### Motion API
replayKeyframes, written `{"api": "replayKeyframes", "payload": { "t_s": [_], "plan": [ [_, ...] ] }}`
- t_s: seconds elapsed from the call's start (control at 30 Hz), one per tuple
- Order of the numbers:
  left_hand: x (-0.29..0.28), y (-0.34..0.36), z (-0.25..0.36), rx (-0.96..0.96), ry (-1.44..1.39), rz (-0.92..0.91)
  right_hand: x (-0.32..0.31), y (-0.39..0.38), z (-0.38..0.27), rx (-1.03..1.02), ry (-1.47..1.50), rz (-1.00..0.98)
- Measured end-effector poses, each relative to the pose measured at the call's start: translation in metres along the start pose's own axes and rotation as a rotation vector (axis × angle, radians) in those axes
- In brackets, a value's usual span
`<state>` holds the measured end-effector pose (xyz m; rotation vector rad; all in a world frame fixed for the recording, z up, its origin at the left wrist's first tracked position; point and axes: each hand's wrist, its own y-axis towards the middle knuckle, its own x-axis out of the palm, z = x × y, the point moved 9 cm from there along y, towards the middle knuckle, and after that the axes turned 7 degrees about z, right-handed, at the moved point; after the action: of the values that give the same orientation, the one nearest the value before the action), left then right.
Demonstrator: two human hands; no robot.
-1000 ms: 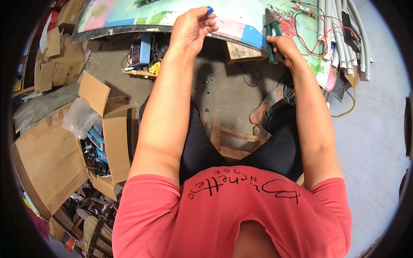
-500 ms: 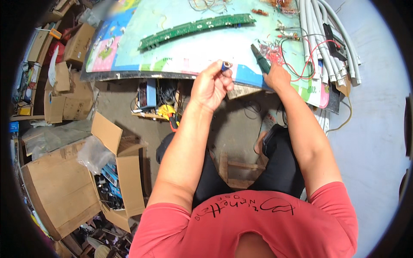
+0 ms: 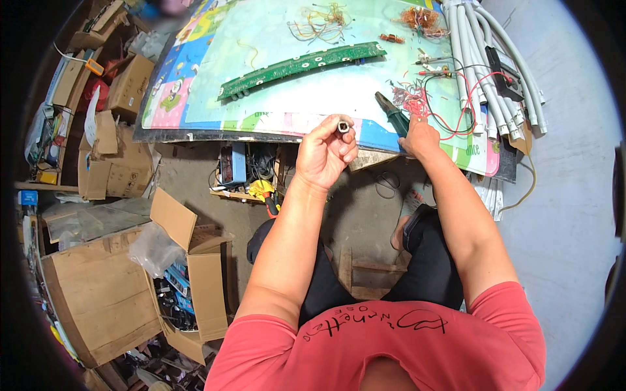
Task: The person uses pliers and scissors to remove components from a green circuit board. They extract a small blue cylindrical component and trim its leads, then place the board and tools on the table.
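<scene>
My left hand (image 3: 326, 155) is raised just in front of the table's near edge. Its thumb and fingers pinch a small dark cylindrical part (image 3: 343, 127), whose round end with a pale rim faces up toward me. What kind of part it is, I cannot make out. To its right, my right hand (image 3: 421, 138) is closed around the handles of green-handled pliers (image 3: 396, 120). The dark jaws point up and left over the tabletop, apart from the small part. Farther back, a long green circuit board (image 3: 300, 65) lies slantwise on the table.
Red wire scraps (image 3: 411, 99) lie beyond the pliers, beside red and black test leads (image 3: 447, 133). White tubes (image 3: 479, 72) are bundled at the right. Loose thin wires (image 3: 319, 26) sit at the back. Below left stands an open cardboard box (image 3: 207, 287) of blue and black items.
The whole view has shifted slightly, with the table now lower in it. The small part in my left hand has turned so its end faces me. Both hands keep their hold.
</scene>
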<state>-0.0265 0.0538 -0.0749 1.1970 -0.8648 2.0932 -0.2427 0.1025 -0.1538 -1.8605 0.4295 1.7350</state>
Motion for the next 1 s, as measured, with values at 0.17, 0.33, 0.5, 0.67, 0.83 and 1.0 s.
{"api": "replayKeyframes", "payload": {
  "t_s": [0.17,0.33,0.5,0.67,0.83,1.0],
  "plan": [
    [0.008,-0.001,-0.001,-0.024,0.001,-0.034,-0.003,0.001,-0.001,-0.011,-0.01,0.011],
    [0.011,0.0,-0.005,-0.055,-0.017,-0.049,-0.008,-0.001,-0.001,-0.029,-0.001,0.023],
    [0.011,0.004,-0.011,-0.096,-0.093,-0.08,-0.006,0.001,-0.001,-0.047,-0.016,0.019],
    [0.007,0.008,-0.016,-0.108,-0.113,-0.054,-0.01,0.002,-0.002,-0.069,0.001,0.037],
    [0.0,0.012,-0.013,-0.029,-0.051,0.015,-0.017,0.003,-0.002,-0.089,-0.027,0.107],
    [-0.008,0.014,-0.009,0.065,0.024,0.101,-0.023,0.009,0.006,-0.115,0.008,0.171]
  ]
}}
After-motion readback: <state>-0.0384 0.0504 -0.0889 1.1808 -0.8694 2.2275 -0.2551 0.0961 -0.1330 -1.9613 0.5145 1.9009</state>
